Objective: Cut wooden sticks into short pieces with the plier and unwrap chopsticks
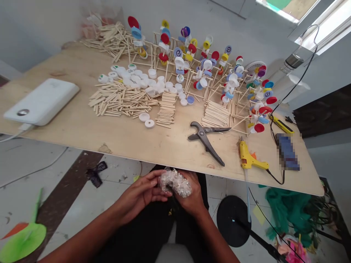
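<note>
In front of my lap, just below the table's front edge, a crumpled clear plastic bundle sits between my two hands. My right hand is closed round its right side. The fingers of my left hand curl against its left side, thumb on top. Something dark shows beneath the plastic, but I cannot make out what it is. Nearest on the table lie dark hand cutters with their jaws apart. A yellow glue gun lies to the right of them, a glue stick hanging over the edge.
On the wooden table are piles of short wooden sticks, white bottle caps and stick frames with colourful caps. A white power bank lies left; a yellow utility knife lies right. A round black stand base is on the floor.
</note>
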A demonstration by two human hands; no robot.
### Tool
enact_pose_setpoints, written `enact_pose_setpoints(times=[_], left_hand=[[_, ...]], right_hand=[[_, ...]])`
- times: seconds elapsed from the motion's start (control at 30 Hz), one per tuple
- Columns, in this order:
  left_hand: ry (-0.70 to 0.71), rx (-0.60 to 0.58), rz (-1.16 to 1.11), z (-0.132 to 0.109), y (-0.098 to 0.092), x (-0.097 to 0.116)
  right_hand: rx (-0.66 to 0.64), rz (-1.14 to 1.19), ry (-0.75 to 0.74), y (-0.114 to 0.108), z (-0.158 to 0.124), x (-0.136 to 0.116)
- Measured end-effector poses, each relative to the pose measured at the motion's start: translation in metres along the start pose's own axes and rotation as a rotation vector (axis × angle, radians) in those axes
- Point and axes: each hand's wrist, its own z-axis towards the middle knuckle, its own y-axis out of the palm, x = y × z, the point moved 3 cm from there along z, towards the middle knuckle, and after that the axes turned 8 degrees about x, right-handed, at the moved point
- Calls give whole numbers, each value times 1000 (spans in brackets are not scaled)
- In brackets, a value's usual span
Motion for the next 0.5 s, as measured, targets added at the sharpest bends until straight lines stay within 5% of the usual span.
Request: enact_pose_setpoints(times=[0.13,0.37,0.5], left_hand=[[-109,-63,111,11,-8,-18],[530,51,781,13,-2,3],[519,13,734,6,18,20]], right_hand=[[-18,92,24,4,-5,-2],[94,254,106,2,-13,-8],[179,385,303,-6,-18,-14]])
